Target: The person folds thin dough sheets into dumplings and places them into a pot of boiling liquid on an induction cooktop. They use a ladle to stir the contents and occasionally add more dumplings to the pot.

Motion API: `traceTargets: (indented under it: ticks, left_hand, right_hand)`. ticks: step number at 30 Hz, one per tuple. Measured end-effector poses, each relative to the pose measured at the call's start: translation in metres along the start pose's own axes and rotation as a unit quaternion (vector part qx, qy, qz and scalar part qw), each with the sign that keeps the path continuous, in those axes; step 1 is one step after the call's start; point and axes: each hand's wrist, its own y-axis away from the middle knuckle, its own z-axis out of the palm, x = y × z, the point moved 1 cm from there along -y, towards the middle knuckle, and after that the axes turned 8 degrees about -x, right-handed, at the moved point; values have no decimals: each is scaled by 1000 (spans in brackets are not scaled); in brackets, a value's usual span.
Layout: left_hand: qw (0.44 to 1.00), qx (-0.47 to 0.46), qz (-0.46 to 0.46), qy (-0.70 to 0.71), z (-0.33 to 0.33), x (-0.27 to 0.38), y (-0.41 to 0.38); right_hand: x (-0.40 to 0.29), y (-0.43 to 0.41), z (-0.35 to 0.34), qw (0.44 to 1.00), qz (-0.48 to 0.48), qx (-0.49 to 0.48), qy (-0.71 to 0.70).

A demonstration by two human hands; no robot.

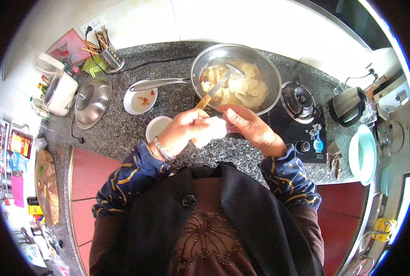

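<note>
My left hand point(182, 131), with a silver bracelet at the wrist, grips a soft white bundle point(210, 132). Glare hides what the bundle is made of. Against its right side, my right hand point(248, 126) has its fingers bent around the edge, where a pinkish see-through part shows. Just beyond both hands stands a steel wok point(277, 69) holding pale, flat food pieces point(244, 86) in liquid. A spatula point(222, 81) with a wooden handle leans in the wok, its handle end close behind my left hand. A white bowl point(156, 127) is partly covered by that hand.
Left of the wok are a white bowl point(136, 103) with red scraps, a steel lid point(96, 107), a rice cooker point(61, 91) and a chopstick holder point(111, 58). Rightward are a bare gas burner point(300, 100), a kettle point(348, 105) and a mint-green basin point(362, 155). The wok's handle point(160, 84) points left.
</note>
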Motion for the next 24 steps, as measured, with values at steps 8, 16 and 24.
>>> traceTargets:
  ticks: [8,16,24]
  left_hand:
    - [983,113,66,130,4,-19,-11]
    - [964,222,114,89,2,-23,-12]
    - [983,112,74,122,13,-11,-16]
  right_hand:
    - [46,-14,27,972,-120,26,-198]
    - [57,-6,27,977,-162,135,-43]
    - [63,4,18,982,-124,-1,-140]
